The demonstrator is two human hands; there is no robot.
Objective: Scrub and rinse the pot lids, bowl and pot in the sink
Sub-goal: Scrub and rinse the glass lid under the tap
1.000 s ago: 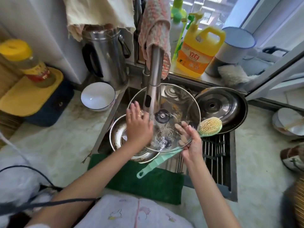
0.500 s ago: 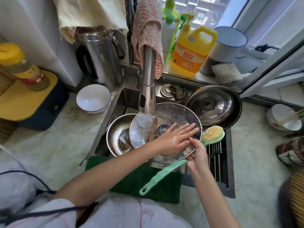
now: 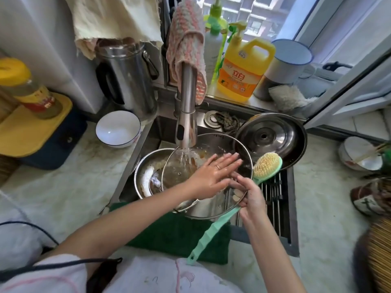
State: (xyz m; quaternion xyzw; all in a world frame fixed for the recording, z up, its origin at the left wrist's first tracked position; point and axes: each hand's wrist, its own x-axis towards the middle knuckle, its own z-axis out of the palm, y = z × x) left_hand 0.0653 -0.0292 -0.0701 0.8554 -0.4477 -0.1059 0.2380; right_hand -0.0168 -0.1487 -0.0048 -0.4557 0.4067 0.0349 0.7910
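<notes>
A glass pot lid [image 3: 213, 144] with a metal rim tilts over the sink under running water from the tap [image 3: 186, 121]. My left hand [image 3: 211, 174] lies flat on the lid's glass, fingers straight, a ring on one finger. My right hand [image 3: 247, 193] grips the lid's rim at its near right edge. Under the lid sits a steel pot [image 3: 146, 172] with brownish water in it. A steel lid [image 3: 270, 140] leans at the sink's back right. A white bowl [image 3: 117, 129] stands on the counter to the left.
A green-handled brush [image 3: 267, 163] lies across the sink's drying rack [image 3: 275, 199], its handle reaching over a green cloth [image 3: 169, 235] at the front edge. Behind the sink stand a yellow detergent jug [image 3: 243, 70], a steel kettle [image 3: 127, 81] and an enamel mug [image 3: 285, 64].
The lid has dropped from nearly upright to a flatter tilt under the water. My left hand moved from the lid's left side across to its right part and now lies flat there.
</notes>
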